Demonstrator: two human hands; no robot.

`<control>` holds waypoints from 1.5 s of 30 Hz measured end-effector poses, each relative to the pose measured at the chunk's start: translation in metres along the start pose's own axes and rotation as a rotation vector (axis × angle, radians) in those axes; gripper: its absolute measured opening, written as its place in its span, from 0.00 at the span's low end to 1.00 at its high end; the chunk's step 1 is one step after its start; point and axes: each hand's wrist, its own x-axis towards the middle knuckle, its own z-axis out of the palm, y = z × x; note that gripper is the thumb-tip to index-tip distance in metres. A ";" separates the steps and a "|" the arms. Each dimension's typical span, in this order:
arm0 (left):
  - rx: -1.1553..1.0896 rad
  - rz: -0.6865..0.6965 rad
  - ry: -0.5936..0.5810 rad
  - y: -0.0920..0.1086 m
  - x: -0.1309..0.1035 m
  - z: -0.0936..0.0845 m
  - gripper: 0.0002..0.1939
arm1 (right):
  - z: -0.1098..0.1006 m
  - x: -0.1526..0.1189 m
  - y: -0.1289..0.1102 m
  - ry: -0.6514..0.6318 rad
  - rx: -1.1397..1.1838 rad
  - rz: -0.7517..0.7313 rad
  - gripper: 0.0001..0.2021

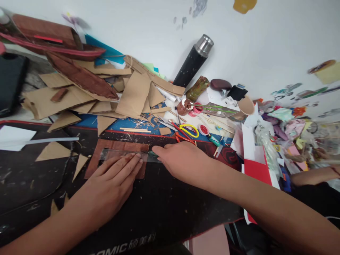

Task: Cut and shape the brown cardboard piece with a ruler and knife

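A brown-painted piece of cardboard lies on the black desk mat. Across it rests a clear ruler, its right end reaching past the cardboard. My left hand lies flat over the ruler, fingers stretched out and pressing it down. By the cardboard's right edge, my right hand is closed, its fingertips low near the ruler. A thin dark greenish thing shows at those fingertips; what the hand grips is mostly hidden. Cardboard offcuts lie left of the brown piece.
Behind the mat are heaped cardboard scraps, brown model boats, yellow-handled scissors, paint pots and a black thermos. A red and white box stands right, near another person's arm. A phone is left.
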 end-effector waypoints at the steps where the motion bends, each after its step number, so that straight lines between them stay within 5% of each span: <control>1: -0.001 0.001 0.006 0.000 0.001 -0.001 0.27 | -0.001 0.000 -0.001 -0.008 -0.006 -0.004 0.18; 17: -0.004 0.011 0.014 0.002 0.005 -0.002 0.27 | -0.035 0.014 -0.015 -0.116 -0.055 -0.083 0.19; 23: -0.037 -0.009 0.041 0.002 0.008 -0.003 0.27 | -0.026 0.015 -0.021 0.013 -0.113 -0.155 0.17; 27: -0.009 -0.004 0.046 0.002 0.009 -0.002 0.26 | -0.016 0.008 -0.005 -0.071 -0.022 -0.051 0.18; 36: 0.004 -0.003 0.022 0.000 0.004 0.001 0.27 | -0.008 -0.003 -0.005 0.049 -0.012 -0.006 0.21; 45: -0.007 -0.002 0.040 0.000 0.005 0.001 0.26 | -0.006 0.000 -0.007 0.032 -0.033 -0.037 0.18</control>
